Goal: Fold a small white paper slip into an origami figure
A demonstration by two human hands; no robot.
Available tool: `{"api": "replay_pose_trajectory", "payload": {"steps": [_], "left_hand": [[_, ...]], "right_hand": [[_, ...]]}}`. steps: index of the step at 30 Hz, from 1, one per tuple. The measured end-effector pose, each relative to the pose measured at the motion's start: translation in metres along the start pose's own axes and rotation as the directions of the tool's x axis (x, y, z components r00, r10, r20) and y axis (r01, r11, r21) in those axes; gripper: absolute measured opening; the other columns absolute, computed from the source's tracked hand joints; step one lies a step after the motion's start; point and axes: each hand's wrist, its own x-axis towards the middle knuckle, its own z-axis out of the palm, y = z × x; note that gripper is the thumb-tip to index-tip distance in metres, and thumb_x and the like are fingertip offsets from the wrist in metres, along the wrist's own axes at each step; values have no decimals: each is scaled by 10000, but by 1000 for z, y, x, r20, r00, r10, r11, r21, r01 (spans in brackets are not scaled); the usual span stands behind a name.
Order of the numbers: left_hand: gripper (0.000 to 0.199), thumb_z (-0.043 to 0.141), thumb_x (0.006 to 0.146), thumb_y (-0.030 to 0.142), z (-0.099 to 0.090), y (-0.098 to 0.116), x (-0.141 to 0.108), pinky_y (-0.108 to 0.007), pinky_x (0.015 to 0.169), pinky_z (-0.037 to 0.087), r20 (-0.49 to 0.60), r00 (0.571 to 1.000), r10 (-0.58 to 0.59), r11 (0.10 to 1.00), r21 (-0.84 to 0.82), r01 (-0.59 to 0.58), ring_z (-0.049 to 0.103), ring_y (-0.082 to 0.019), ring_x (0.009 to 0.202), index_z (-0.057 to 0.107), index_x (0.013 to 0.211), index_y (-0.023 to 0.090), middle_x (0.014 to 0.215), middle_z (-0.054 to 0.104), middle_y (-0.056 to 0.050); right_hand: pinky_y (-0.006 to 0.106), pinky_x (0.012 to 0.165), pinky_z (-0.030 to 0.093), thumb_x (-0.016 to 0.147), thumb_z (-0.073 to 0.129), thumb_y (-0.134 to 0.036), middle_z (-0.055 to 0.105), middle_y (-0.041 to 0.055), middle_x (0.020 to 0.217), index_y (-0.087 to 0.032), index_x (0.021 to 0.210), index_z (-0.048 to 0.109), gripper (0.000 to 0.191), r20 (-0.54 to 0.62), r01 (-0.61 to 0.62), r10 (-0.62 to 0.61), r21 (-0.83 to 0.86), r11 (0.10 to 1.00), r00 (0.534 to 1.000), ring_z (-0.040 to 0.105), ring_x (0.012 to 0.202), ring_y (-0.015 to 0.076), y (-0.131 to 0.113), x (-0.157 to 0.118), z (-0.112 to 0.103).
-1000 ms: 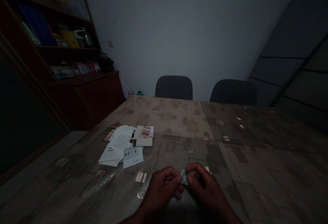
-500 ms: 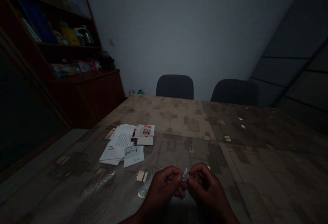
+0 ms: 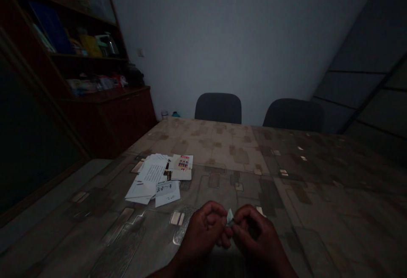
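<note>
Between the fingertips of both hands is a small folded piece of pale paper [image 3: 229, 216], its pointed tip sticking up. My left hand [image 3: 207, 226] pinches it from the left, thumb against forefinger, with the other fingers curled. From the right, my right hand [image 3: 253, 229] grips its edge between thumb and forefinger. Both hands are raised just over the near side of the table. The lower part of the paper is hidden by the fingers, and the dim light hides its fine folds.
A patterned cloth covers the table [image 3: 219, 142]. Printed paper sheets and cards [image 3: 155, 172] lie in a loose pile at the left. Two dark chairs [image 3: 218, 107] stand at the far edge. A wooden cabinet [image 3: 124, 112] with laden shelves is at the left.
The paper's pointed tip shows taller and more upright between the fingers. Both hands keep their pinch, with slight finger shifts. The whole view has shifted slightly.
</note>
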Motion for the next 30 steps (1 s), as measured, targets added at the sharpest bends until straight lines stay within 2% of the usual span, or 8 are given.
{"api": "replay_pose_trajectory", "payload": {"steps": [3,6,16,22,26,30], "left_hand": [[316,703,733,410,1,2,-1,-183,451,367,1,1000,14,1000,-3,-14,574,-100,420,517,813,168,518,624,30],[293,689,749,393,1,2,-3,-184,465,375,9,1000,30,1000,7,-30,575,-98,431,525,824,162,520,614,37],[330,728,723,421,-1,3,-4,-200,494,403,26,999,26,1000,-7,-26,591,-109,469,557,787,146,602,659,-15],[238,694,784,363,-5,0,-3,-213,537,440,37,996,84,995,59,-86,605,-115,519,597,803,146,672,689,-36],[270,701,779,397,-5,1,-5,-223,545,449,62,994,95,993,71,-99,617,-129,531,607,809,146,683,693,-48],[302,708,773,419,-5,1,-6,-224,550,447,78,993,89,994,56,-94,622,-133,546,617,832,137,701,697,-58]], "right_hand": [[221,528,357,761,619,-251,517,-36,597,-197,738,566,79,18,25,-26,18,1000,1000,495,552,132,-1,0,0],[219,519,347,753,634,-270,507,-40,581,-195,721,565,107,13,-7,7,43,999,1000,481,542,128,-7,0,-1],[224,525,343,746,643,-305,552,-30,592,-195,734,595,121,-38,-83,88,115,990,995,493,555,130,-15,0,-1],[232,541,357,751,645,-314,557,-25,597,-195,728,588,134,-29,-90,94,127,988,995,488,559,133,-12,1,-2],[234,531,354,751,640,-330,579,-14,601,-193,744,591,146,3,-95,95,118,988,995,494,556,138,-10,1,-3],[238,553,364,758,626,-322,613,-4,611,-193,741,590,135,-19,-113,116,121,986,993,507,571,142,-19,1,-2]]}}
